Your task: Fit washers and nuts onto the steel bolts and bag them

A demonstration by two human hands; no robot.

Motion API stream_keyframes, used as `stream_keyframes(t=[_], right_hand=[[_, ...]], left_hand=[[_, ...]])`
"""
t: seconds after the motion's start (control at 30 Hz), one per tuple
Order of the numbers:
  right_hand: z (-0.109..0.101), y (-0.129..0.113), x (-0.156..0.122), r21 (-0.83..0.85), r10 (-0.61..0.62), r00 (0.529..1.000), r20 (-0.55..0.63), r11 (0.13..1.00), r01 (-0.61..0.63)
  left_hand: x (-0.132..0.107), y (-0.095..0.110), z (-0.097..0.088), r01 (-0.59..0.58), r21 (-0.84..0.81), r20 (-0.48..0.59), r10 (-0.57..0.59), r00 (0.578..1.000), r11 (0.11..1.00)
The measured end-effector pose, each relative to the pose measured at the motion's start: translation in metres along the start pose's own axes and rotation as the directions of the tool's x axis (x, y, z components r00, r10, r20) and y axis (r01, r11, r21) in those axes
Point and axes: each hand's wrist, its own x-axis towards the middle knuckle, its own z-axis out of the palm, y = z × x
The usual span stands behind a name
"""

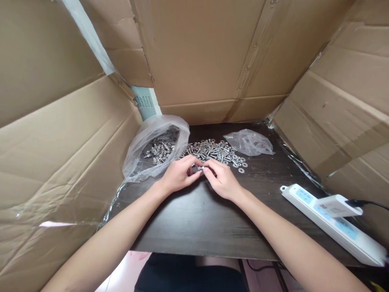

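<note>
My left hand (179, 173) and my right hand (223, 178) meet over the dark table (194, 219), fingertips pinched together on a small metal bolt (199, 168) held between them. Just beyond the hands lies a loose heap of silver bolts, nuts and washers (214, 152). To the left an open clear plastic bag (156, 146) holds several more metal fasteners.
A crumpled, smaller clear bag (251, 142) lies at the back right. A white power strip (331, 221) with a white adapter plugged in sits at the table's right edge. Cardboard walls (206, 61) stand close on the left, back and right.
</note>
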Motion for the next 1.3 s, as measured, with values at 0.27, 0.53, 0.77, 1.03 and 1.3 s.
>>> stream_keyframes(t=[0.27,0.53,0.77,1.03,1.3], right_hand=[[-0.0004,-0.0015,-0.0009,0.008,0.004,1.000,-0.001,1.000,-0.004],[0.0011,-0.0013,0.0001,-0.004,0.006,1.000,0.000,1.000,-0.006],[0.0000,-0.0023,0.0001,-0.011,0.008,1.000,0.022,1.000,-0.007],[0.0004,-0.0008,0.0000,-0.013,0.004,1.000,0.031,1.000,-0.004],[-0.0004,-0.0021,-0.0003,-0.011,0.003,1.000,0.031,1.000,-0.002]], left_hand=[[-0.0002,0.0004,-0.0004,-0.003,-0.005,-0.004,0.003,1.000,1.000],[-0.0006,0.0000,0.0006,0.001,-0.009,-0.005,-0.001,1.000,1.000],[0.0003,0.0008,0.0003,-0.003,-0.009,-0.005,0.003,1.000,1.000],[0.0002,0.0013,-0.0003,-0.004,-0.006,0.004,0.004,1.000,1.000],[-0.0001,0.0020,-0.0013,0.000,-0.009,0.006,0.000,1.000,1.000]])
